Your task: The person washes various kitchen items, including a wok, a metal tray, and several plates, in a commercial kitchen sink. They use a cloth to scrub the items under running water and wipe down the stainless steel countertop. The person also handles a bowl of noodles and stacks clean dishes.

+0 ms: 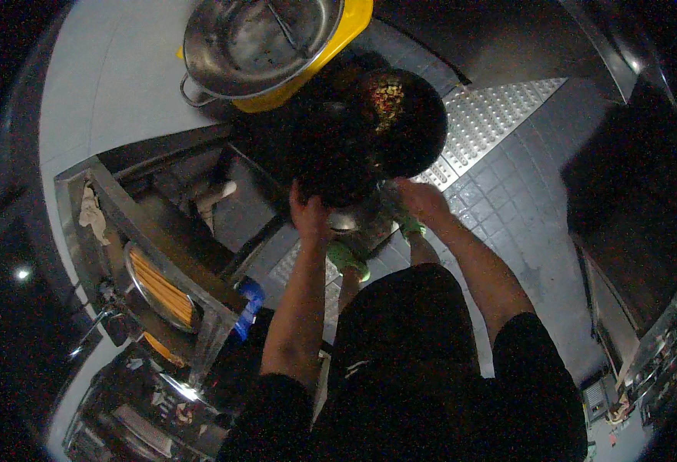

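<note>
My right hand [422, 199] is closed at the near edge of a round black pan [422, 130]. Red and yellow food bits [387, 98] lie toward the pan's left side. Left of the pan is a very dark mass [329, 153], possibly a black bag; its outline is lost in shadow. My left hand [310, 215] touches its near edge, thumb and fingers bent, and darkness hides whether they grip it. Between my hands, low down, shows a rounded shiny metal surface [343, 220].
A large steel pot [246, 81] with a side handle stands by a yellow container [353, 26]. At left, a metal counter frame holds a cloth [91, 213] and a dish of long orange sticks [159, 289]. A studded metal floor plate [488, 115] crosses the tiles.
</note>
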A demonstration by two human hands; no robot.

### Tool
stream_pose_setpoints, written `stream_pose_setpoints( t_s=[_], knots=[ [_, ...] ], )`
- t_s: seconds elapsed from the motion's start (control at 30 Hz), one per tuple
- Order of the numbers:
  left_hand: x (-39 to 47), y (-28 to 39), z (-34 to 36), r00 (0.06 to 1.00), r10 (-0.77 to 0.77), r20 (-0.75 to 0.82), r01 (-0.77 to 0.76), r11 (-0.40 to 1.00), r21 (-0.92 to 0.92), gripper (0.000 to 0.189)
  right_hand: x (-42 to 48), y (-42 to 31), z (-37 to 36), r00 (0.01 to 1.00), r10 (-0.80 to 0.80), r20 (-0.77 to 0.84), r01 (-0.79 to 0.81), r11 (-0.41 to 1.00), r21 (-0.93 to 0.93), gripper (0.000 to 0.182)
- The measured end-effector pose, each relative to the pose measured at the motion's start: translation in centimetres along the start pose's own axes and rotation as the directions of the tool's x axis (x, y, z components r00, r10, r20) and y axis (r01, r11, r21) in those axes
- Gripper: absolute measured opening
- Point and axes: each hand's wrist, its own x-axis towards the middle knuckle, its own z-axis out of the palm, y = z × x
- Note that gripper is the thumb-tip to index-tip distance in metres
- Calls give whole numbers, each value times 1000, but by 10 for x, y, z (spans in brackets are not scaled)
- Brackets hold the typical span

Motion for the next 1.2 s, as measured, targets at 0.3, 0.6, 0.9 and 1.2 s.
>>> stream_pose_setpoints(
  t_s=[0.3,0.6,0.9,1.2],
  knots=[
    [-8,-5,4,997,-82,-14,81,994,-68,60,5,-28,-3,998,37,58,-24,976,-217,25],
    [-17,-9,10,990,-127,-53,124,991,-55,62,0,-28,-16,998,33,-49,-27,994,104,27],
    [-19,-10,8,979,-170,-114,164,984,-66,63,-5,-20,-40,985,171,-17,-171,985,-7,26],
    [-10,-20,3,1000,12,-8,-12,999,-42,63,30,43,46,977,157,-144,-137,981,141,25]
  ],
)
